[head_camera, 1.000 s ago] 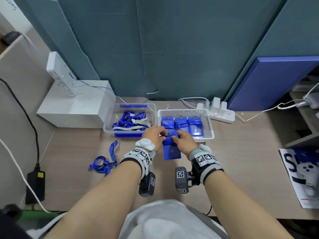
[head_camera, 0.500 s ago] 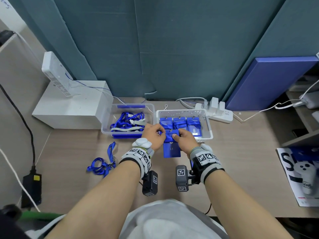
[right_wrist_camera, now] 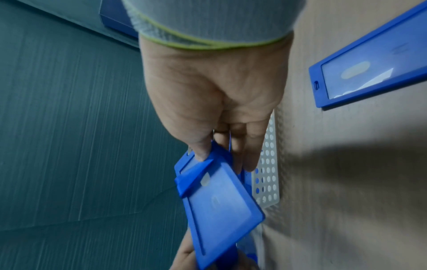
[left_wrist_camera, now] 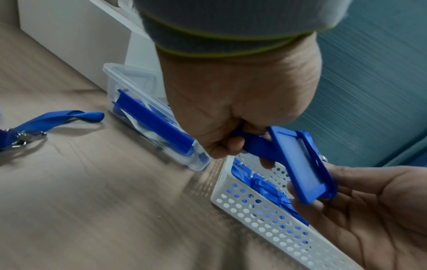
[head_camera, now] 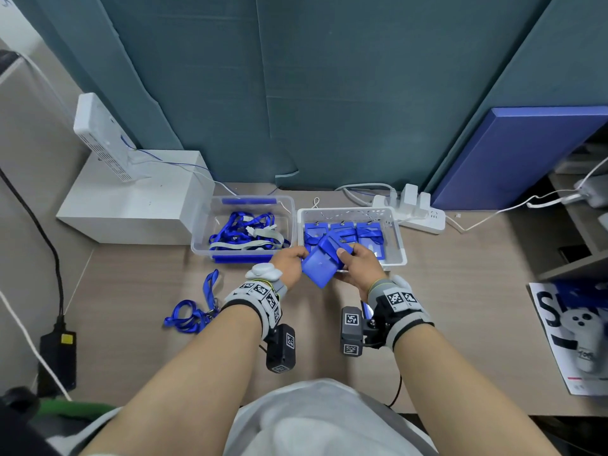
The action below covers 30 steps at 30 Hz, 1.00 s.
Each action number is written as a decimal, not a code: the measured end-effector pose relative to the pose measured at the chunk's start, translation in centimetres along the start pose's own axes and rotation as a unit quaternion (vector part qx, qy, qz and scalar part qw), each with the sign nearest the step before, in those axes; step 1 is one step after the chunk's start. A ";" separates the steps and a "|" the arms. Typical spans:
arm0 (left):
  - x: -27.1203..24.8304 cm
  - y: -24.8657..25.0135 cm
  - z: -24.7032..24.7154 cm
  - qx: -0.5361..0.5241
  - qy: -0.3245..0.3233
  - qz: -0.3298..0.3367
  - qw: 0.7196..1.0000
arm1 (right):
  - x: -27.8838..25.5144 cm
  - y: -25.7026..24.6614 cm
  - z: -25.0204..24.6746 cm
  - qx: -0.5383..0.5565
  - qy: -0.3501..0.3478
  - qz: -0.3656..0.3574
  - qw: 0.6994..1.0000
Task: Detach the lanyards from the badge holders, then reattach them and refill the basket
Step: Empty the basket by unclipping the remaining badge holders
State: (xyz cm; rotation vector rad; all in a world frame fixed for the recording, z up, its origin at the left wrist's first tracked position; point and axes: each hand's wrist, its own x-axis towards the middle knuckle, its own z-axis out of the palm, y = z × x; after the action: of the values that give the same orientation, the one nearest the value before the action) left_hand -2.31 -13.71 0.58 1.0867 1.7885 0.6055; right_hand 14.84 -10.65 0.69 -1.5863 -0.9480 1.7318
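A blue badge holder (head_camera: 319, 267) with a blue lanyard strap (left_wrist_camera: 255, 147) wrapped over it hangs tilted just in front of the white perforated basket (head_camera: 396, 240). My left hand (head_camera: 291, 260) grips the strap at the holder's left side. My right hand (head_camera: 357, 258) pinches the holder's (right_wrist_camera: 221, 204) top end, thumb on its face and fingers behind. Several strap-wrapped holders (head_camera: 368, 233) lie in the basket. Another bare holder (right_wrist_camera: 372, 73) lies flat on the table. A loose blue lanyard (head_camera: 194, 312) lies on the table to the left.
A clear box (head_camera: 243, 200) of blue and grey lanyards stands left of the basket. A white box (head_camera: 131, 202) sits at the back left and a power strip (head_camera: 416, 213) behind the basket. A magazine (head_camera: 572, 337) lies at the right edge, a black adapter (head_camera: 57, 357) far left.
The held badge holder has risen off the table side and turned from straight to tilted between my hands. Both hands stay close in front of the basket.
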 end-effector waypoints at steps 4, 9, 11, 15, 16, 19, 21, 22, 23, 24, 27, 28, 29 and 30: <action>0.9 0.2 -0.3 -0.041 -0.017 -0.091 0.995 | 0.4 -0.1 -0.3 0.008 -0.001 -0.009 1.000; -0.6 1.2 -0.2 -0.185 -0.050 -0.113 0.975 | 0.2 -0.3 0.0 0.051 -0.007 -0.008 0.999; -1.1 1.6 -0.5 -0.192 -0.103 -0.108 0.970 | 0.3 -0.2 -0.2 0.077 0.000 0.000 0.997; -1.2 1.3 -0.7 -0.150 -0.198 -0.065 0.967 | 0.7 -0.6 -1.0 0.113 0.052 -0.001 0.992; -1.4 1.4 -0.8 -0.140 -0.228 -0.050 0.962 | 0.6 -0.8 -1.2 0.083 0.063 0.002 0.995; -1.5 1.2 -0.8 -0.154 -0.292 -0.012 0.944 | 1.0 -0.4 -1.7 -0.039 0.082 -0.009 0.996; -1.3 1.4 -0.8 -0.203 -0.286 0.014 0.936 | 0.9 -0.1 -1.8 -0.112 0.081 -0.020 0.990; -1.2 1.5 -0.8 -0.236 -0.270 0.025 0.933 | 0.6 0.0 -1.7 -0.122 0.071 -0.019 0.990; -0.9 1.6 -0.8 -0.273 -0.248 0.031 0.929 | 0.5 0.2 -1.5 -0.123 0.064 -0.025 0.990; -0.6 1.8 -0.8 -0.306 -0.226 0.032 0.924 | 0.2 0.2 -1.4 -0.119 0.051 -0.024 0.991; 0.5 1.7 -0.8 -0.310 -0.136 0.026 0.941 | -0.3 0.2 -1.3 -0.104 -0.003 -0.027 0.994; 0.9 1.7 -0.8 -0.268 -0.098 0.018 0.958 | -0.6 -0.1 -1.2 -0.097 -0.021 -0.024 0.995; 1.1 1.7 -0.7 -0.217 -0.067 0.008 0.974 | -0.6 -0.2 -1.2 -0.088 -0.035 -0.022 0.995; 1.3 1.5 -0.6 -0.176 -0.048 -0.003 0.983 | -0.8 -0.5 -1.1 -0.080 -0.044 -0.018 0.996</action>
State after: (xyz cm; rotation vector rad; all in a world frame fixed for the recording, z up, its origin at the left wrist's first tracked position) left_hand -2.42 -11.82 1.44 0.8529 1.5297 0.8171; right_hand 15.97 -10.89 1.50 -1.5911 -1.1770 1.7516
